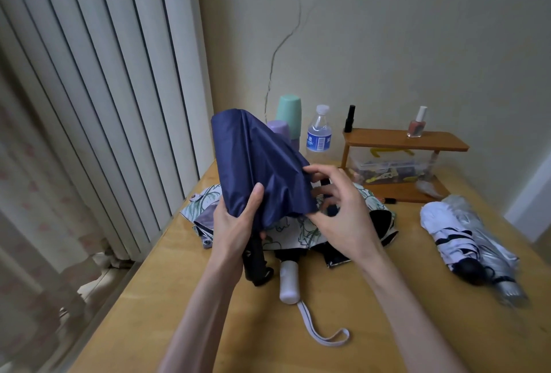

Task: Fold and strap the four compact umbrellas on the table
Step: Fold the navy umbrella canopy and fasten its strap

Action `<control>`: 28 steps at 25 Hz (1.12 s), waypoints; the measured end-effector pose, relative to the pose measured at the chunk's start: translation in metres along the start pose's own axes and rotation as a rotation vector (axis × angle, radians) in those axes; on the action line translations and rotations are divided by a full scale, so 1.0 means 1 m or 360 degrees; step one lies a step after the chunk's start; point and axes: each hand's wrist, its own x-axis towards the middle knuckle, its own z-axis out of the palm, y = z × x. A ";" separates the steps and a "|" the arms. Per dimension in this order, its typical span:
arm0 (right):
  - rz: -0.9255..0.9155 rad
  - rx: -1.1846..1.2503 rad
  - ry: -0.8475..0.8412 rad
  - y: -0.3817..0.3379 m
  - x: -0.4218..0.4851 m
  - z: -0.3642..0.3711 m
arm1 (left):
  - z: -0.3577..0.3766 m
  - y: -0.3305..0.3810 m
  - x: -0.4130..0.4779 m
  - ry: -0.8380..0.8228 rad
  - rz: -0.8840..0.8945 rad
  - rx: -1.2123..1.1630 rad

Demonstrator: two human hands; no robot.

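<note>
Just above the desk (372,328), the navy umbrella (256,164) is held tilted, with its tip pointing away and its canopy loose. The left hand (235,223) grips it low down, fingers clamped round the cloth just above the black handle. The right hand (343,217) is at the hem, fingers curled and pinching the fabric's edge. Beneath them a floral umbrella (298,229) lies spread on the desk. Well off to the right, a white umbrella (447,229) and a silver umbrella (489,244) lie touching.

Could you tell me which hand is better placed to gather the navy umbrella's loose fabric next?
Probably the right hand: its fingers pinch the hem of the navy umbrella, while the left hand grips it steady.
</note>
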 end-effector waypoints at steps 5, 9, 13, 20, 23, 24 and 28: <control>0.0163 0.0034 0.0484 0.008 -0.003 0.016 | 0.004 -0.005 -0.003 -0.0041 -0.0008 0.0022; -0.0155 -0.0379 0.0965 0.011 -0.006 -0.004 | 0.001 -0.001 -0.001 -0.0016 -0.0036 -0.0031; -0.0137 -0.0369 0.0788 0.012 -0.008 -0.005 | 0.001 0.002 -0.003 -0.0107 0.0020 0.0054; -0.0334 -0.0819 0.1026 0.013 -0.011 -0.009 | -0.003 0.003 -0.002 -0.0094 0.0011 0.0073; 0.0038 -0.0320 0.0330 0.013 -0.001 -0.024 | -0.010 0.004 0.000 -0.0082 0.0073 0.0192; 0.0119 -0.0070 -0.0019 0.012 0.001 -0.034 | -0.015 0.005 0.000 -0.0087 0.0098 0.0251; 0.0150 0.0316 -0.0598 0.007 0.002 -0.053 | -0.036 0.009 0.002 -0.0228 0.0101 0.0486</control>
